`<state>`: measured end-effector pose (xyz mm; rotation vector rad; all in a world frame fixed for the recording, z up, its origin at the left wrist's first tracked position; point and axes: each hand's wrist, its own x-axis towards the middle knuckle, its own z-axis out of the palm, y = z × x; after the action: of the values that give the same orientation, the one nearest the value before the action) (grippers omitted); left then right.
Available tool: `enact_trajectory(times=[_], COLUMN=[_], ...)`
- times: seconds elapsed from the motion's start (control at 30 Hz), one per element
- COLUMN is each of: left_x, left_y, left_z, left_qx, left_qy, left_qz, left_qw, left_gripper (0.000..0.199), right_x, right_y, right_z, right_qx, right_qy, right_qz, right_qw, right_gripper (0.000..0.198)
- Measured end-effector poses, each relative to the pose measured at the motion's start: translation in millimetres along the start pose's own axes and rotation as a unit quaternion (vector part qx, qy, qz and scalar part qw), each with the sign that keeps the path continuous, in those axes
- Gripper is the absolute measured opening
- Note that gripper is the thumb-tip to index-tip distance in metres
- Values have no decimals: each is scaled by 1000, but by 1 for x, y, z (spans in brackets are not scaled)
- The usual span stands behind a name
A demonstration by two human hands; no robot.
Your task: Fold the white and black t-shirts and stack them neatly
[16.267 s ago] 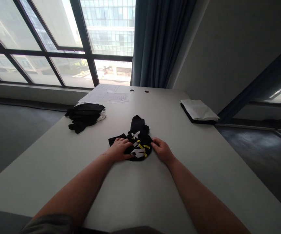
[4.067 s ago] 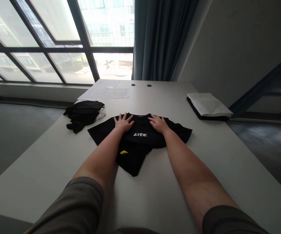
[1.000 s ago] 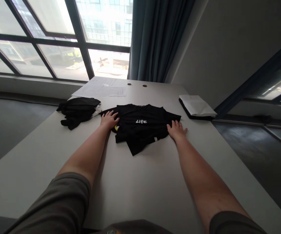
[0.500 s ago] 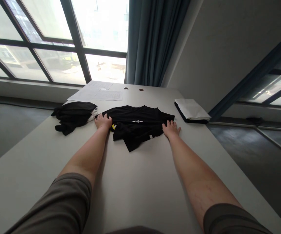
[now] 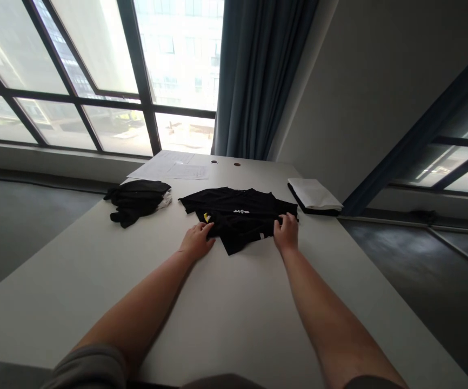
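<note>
Now both hands are at the black shirt (image 5: 218, 201), which lies rumpled on the table (image 5: 218, 313), between and just beyond them. Left hand (image 5: 197, 240): fingers half curled, touching the near edge beside a yellow patch (image 5: 207, 217); whether cloth is pinched, cannot tell. Right hand (image 5: 286, 232): fingers bunched and bent over the shirt's other side; pinch likewise unclear. Half a second ago the left lay farther out, at the sleeve; the right's fingers were more spread.
</note>
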<state>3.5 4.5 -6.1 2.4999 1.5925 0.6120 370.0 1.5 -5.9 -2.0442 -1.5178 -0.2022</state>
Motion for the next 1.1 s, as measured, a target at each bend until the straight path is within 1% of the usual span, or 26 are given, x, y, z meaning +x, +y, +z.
enact_trajectory(times=[0.03,0.07,0.1,0.13,0.17,0.2,0.27,0.33,0.4,0.47,0.53,0.57,0.6,0.63,0.73,0.8,0.83,0.87,0.93,1.0,1.07,1.1], left_x=[2,4,7,9,10,11,11,7,0,-10,-24,-31,-39,-47,-67,-76,-78,-80,-83,-86,-90,-92], left_y=[1,0,-2,-4,-7,-9,-11,-11,-9,-8,-9,-11,-12,-14,-19,-19,-17,-13,0,19,41,51], left_z=[1,2,1,0,-1,-3,-8,-13,-18,-23,-27,-30,-33,-37,-52,-64,-69,-73,-77,-74,-65,-59], left_qx=[-3,-12,-26,-46,-71,-98,-158,-225,-299,-372,-429,-445,-450,-446,-400,-344,-304,-259,-183,-153,-141,-127], left_qy=[6,13,20,28,35,42,63,84,106,122,120,110,97,78,-6,-67,-80,-78,-47,-32,-60,-78], left_qz=[-1,6,17,30,44,55,52,4,-67,-125,-154,-162,-167,-168,-156,-138,-123,-104,-48,40,154,204], left_qw=[1000,1000,999,998,996,993,984,971,946,912,882,874,872,876,903,926,941,957,981,987,976,968], left_gripper=[63,57,48,38,28,22,21,22,24,26,30,31,31,30,23,20,19,20,23,28,35,42], right_x=[-17,-35,-51,-67,-79,-88,-97,-94,-87,-82,-81,-81,-83,-85,-92,-94,-95,-95,-96,-98,-106,-111], right_y=[-10,-21,-31,-40,-49,-56,-64,-66,-60,-50,-34,-25,-16,-6,23,37,41,43,38,25,6,-3], right_z=[-4,-8,-12,-14,-16,-17,-17,-18,-21,-28,-37,-42,-48,-53,-69,-79,-84,-89,-100,-110,-117,-119], right_qx=[35,61,77,80,72,59,39,46,93,172,258,292,315,325,303,279,267,254,219,182,160,153], right_qy=[7,-10,-47,-90,-128,-155,-179,-173,-157,-140,-125,-119,-114,-110,-90,-78,-77,-78,-73,-47,-34,-49], right_qz=[-68,-136,-197,-239,-255,-254,-231,-207,-207,-219,-217,-209,-200,-193,-180,-158,-148,-142,-143,-147,-155,-168], right_qw=[997,989,976,964,956,953,956,962,961,950,933,926,921,919,931,944,949,954,962,971,974,973], right_gripper=[46,44,44,49,57,60,54,41,34,34,34,33,31,29,20,17,17,19,26,34,36,36])
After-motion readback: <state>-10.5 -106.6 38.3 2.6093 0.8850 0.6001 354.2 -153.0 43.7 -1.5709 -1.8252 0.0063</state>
